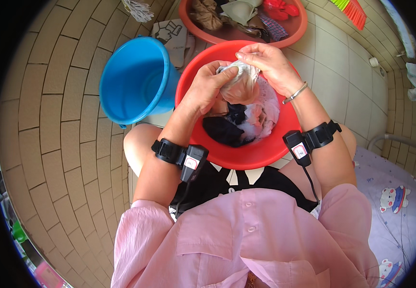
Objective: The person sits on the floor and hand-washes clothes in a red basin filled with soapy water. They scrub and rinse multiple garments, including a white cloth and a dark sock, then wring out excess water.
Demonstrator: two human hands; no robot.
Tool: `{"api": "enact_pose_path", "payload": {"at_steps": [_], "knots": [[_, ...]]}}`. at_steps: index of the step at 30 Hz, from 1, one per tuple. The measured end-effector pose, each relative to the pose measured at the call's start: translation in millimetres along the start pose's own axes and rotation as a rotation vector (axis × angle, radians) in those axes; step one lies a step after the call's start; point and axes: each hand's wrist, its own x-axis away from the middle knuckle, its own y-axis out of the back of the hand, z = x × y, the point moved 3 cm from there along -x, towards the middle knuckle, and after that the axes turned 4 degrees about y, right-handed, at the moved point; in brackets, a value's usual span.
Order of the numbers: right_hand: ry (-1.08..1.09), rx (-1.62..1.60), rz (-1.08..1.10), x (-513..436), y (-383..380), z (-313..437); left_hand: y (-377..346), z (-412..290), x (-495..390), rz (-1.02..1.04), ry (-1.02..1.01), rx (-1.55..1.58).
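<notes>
A wet piece of thin pale cloth (242, 86) is stretched between my two hands above a red plastic basin (245, 158). My left hand (211, 84) grips its left side, thumb on top. The other side is pinched by the fingers of my right hand (270, 64), near the basin's far rim. Below them, inside the basin, lie dark cloth (222, 131), a light pink garment (267, 104) and a tan piece (218, 108), with suds around them. My hands hide part of the basin's far side.
To the left stands a blue plastic bucket (136, 79). Beyond the red basin is an orange-red tub (208, 36) with several garments. A mop head (138, 10) and a broom (353, 12) are at the far edge. Cables run from wrist-strapped devices (193, 163) on both forearms.
</notes>
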Motion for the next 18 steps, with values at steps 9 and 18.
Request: {"api": "enact_pose_path", "payload": {"at_steps": [9,18], "knots": [[0.424,0.884,-0.108,13,-39,12,2,24,-14,-0.156,0.074,0.42],[0.542,1.004,-0.218,13,-53,25,-30,30,-9,-0.225,0.049,0.427]]}}
